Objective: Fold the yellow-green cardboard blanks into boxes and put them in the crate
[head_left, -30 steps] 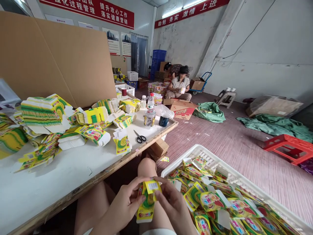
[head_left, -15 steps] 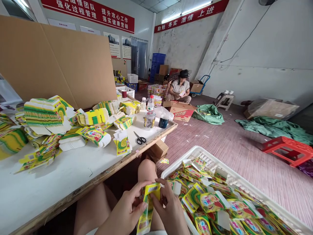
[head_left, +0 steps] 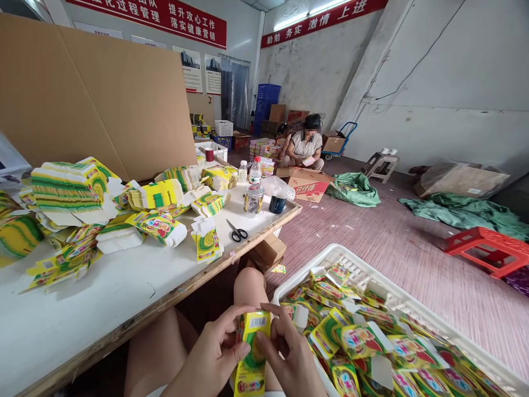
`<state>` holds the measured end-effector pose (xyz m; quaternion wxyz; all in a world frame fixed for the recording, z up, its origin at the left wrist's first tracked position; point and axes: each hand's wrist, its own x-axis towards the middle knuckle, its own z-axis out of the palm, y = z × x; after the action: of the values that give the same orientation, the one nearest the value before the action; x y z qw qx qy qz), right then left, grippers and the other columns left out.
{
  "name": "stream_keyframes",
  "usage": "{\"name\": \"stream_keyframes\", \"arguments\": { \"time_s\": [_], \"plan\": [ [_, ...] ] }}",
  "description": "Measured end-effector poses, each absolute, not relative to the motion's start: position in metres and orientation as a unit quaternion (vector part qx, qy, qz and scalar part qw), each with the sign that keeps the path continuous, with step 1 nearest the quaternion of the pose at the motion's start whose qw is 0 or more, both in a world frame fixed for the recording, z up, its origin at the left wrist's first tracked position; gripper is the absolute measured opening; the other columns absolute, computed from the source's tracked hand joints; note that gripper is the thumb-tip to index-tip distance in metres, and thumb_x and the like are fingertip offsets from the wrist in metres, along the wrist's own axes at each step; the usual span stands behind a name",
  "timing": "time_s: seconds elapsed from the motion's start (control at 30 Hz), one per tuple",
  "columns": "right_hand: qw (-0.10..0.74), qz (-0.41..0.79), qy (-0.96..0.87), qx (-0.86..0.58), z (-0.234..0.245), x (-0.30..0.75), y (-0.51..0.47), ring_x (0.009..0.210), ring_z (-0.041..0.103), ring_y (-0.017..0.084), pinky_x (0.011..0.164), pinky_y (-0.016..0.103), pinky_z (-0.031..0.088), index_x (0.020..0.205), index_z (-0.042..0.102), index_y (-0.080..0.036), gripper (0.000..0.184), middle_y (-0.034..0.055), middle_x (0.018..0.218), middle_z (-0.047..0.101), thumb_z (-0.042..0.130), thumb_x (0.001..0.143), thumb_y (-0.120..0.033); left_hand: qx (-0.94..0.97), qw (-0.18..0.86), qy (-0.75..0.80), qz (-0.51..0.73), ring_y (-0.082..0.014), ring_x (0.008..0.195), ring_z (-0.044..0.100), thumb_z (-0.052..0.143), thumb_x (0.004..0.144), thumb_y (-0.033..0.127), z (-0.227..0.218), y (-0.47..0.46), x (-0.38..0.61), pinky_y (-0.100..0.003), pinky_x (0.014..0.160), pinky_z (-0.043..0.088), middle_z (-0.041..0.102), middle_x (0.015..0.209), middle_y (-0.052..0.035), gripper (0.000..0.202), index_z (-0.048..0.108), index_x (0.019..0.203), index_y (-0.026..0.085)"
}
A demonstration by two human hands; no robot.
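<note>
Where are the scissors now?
In the head view, just left of centre, the scissors lie on the white table, right of a yellow carton, nearer than the clear jar.

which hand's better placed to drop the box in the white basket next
Probably the right hand: it holds the yellow box on the side nearer the white basket; the left hand is farther off.

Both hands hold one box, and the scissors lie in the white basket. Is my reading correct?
Not quite: the head view shows the scissors on the table, not in the basket. The left hand and right hand do hold one box.
</note>
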<state>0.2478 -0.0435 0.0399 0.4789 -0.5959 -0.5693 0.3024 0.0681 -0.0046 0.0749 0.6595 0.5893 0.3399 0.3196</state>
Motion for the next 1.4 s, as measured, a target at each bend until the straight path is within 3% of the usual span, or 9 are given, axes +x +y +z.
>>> {"name": "stream_keyframes", "arguments": {
  "time_s": [0.17, 0.33, 0.5, 0.6, 0.7, 0.8, 1.0, 1.23, 1.4],
  "plan": [
    [0.553, 0.34, -0.49, -0.582, 0.041, 0.256, -0.044, 0.062, 0.059, 0.018, 0.057, 0.026, 0.051, 0.101, 0.074, -0.02, 0.037, 0.0051, 0.076, 0.067, 0.067, 0.087, -0.053, 0.585, 0.666, 0.339, 0.316, -0.0251, 0.095, 0.074, 0.068, 0.085, 0.023, 0.07, -0.002, 0.078, -0.03, 0.081, 0.057, 0.077, 0.11, -0.0089, 0.043, 0.064, 0.128, 0.023],
    [0.605, 0.348, -0.454, -0.555, 0.037, 0.26, -0.051, 0.079, 0.067, 0.024, 0.072, 0.031, 0.056, 0.081, 0.074, -0.023, 0.026, 0.0069, 0.081, 0.071, 0.076, 0.081, -0.048, 0.635, 0.608, 0.34, 0.333, -0.0255, 0.1, 0.074, 0.059, 0.094, 0.031, 0.07, -0.011, 0.102, -0.028, 0.086, 0.058, 0.077, 0.115, -0.0101, 0.03, 0.072, 0.121, 0.024],
    [0.566, 0.134, -0.51, -0.634, 0.052, 0.293, -0.059, 0.079, 0.063, 0.025, 0.069, 0.035, 0.051, 0.084, 0.075, -0.024, 0.022, 0.0086, 0.086, 0.068, 0.065, 0.089, -0.044, 0.74, 0.445, 0.345, 0.367, -0.025, 0.109, 0.072, 0.047, 0.1, 0.025, 0.079, 0.019, 0.1, -0.033, 0.098, 0.055, 0.077, 0.117, -0.0101, 0.031, 0.072, 0.119, 0.023],
    [0.493, -0.055, -0.518, -0.697, 0.058, 0.321, -0.058, 0.089, 0.06, 0.03, 0.079, 0.043, 0.047, 0.094, 0.076, -0.024, 0.026, 0.012, 0.1, 0.066, 0.063, 0.09, -0.046, 0.767, 0.235, 0.439, 0.406, -0.0294, 0.137, 0.052, 0.051, 0.097, 0.026, 0.074, 0.074, 0.08, -0.047, 0.116, 0.039, 0.058, 0.146, -0.0145, 0.046, 0.052, 0.142, 0.02],
    [0.478, -0.056, -0.528, -0.7, 0.055, 0.328, -0.053, 0.093, 0.06, 0.03, 0.079, 0.042, 0.048, 0.1, 0.074, -0.024, 0.027, 0.012, 0.105, 0.065, 0.061, 0.091, -0.046, 0.776, 0.116, 0.512, 0.35, -0.0352, 0.154, 0.02, 0.06, 0.091, 0.027, 0.06, 0.13, 0.056, -0.059, 0.124, 0.018, 0.034, 0.161, -0.0211, 0.066, 0.038, 0.15, 0.009],
    [0.495, 0.024, -0.538, -0.681, 0.049, 0.316, -0.048, 0.086, 0.061, 0.025, 0.072, 0.036, 0.049, 0.097, 0.073, -0.025, 0.023, 0.0096, 0.101, 0.067, 0.058, 0.094, -0.042, 0.786, 0.125, 0.524, 0.305, -0.0394, 0.146, 0.036, 0.063, 0.087, 0.024, 0.047, 0.158, 0.042, -0.06, 0.12, 0.028, 0.05, 0.15, -0.0257, 0.056, 0.053, 0.139, 0.004],
    [0.493, 0.137, -0.524, -0.681, 0.048, 0.299, -0.044, 0.063, 0.058, 0.019, 0.059, 0.028, 0.049, 0.092, 0.074, -0.023, 0.027, 0.0042, 0.079, 0.07, 0.059, 0.093, -0.045, 0.8, 0.151, 0.518, 0.262, -0.0272, 0.129, 0.061, 0.05, 0.094, 0.02, 0.039, 0.151, 0.035, -0.044, 0.111, 0.047, 0.069, 0.134, -0.0119, 0.034, 0.069, 0.123, 0.017],
    [0.504, 0.239, -0.509, -0.655, 0.044, 0.276, -0.038, 0.062, 0.063, 0.018, 0.057, 0.024, 0.051, 0.092, 0.075, -0.021, 0.029, 0.0034, 0.076, 0.074, 0.061, 0.092, -0.047, 0.794, 0.126, 0.528, 0.275, -0.0359, 0.143, 0.042, 0.063, 0.086, 0.016, 0.036, 0.144, 0.025, -0.054, 0.115, 0.042, 0.044, 0.156, -0.0209, 0.071, 0.038, 0.152, 0.011],
    [0.527, 0.268, -0.48, -0.648, 0.036, 0.263, -0.038, 0.061, 0.063, 0.019, 0.054, 0.025, 0.05, 0.092, 0.076, -0.021, 0.033, 0.0046, 0.074, 0.073, 0.064, 0.089, -0.052, 0.826, 0.108, 0.478, 0.279, -0.0281, 0.117, 0.069, 0.043, 0.088, 0.002, 0.04, 0.138, 0.012, -0.043, 0.102, 0.056, 0.073, 0.127, -0.0119, 0.046, 0.07, 0.124, 0.015]
  ]
}}
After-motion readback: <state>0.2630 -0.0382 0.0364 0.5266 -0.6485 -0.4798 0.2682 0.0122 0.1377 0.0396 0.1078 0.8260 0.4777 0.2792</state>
